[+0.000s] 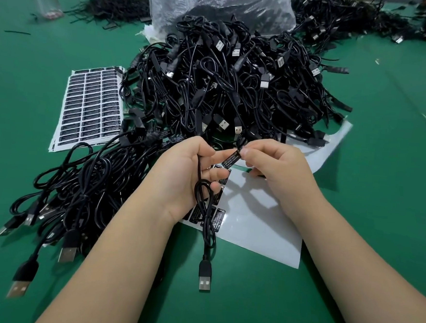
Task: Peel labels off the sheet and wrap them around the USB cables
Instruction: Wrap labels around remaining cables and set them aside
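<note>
A black USB cable [204,211] is gripped in the curled left hand [183,174], its plug hanging above the worktop's [355,201] near edge. A black label [231,159] is pinched at its end by the right hand [279,171], over a nearly stripped label sheet [257,227]. A cable pile [224,86] lies toward the far edge, with a full label sheet [90,104] at its left.

Matt green cloth on the table [361,121]. Glossy black plastic on the cables [212,85], bright metal at the plugs [204,284]. Shiny white backing paper [261,215], lower centre. Crinkled clear plastic bag [217,5], top centre.
</note>
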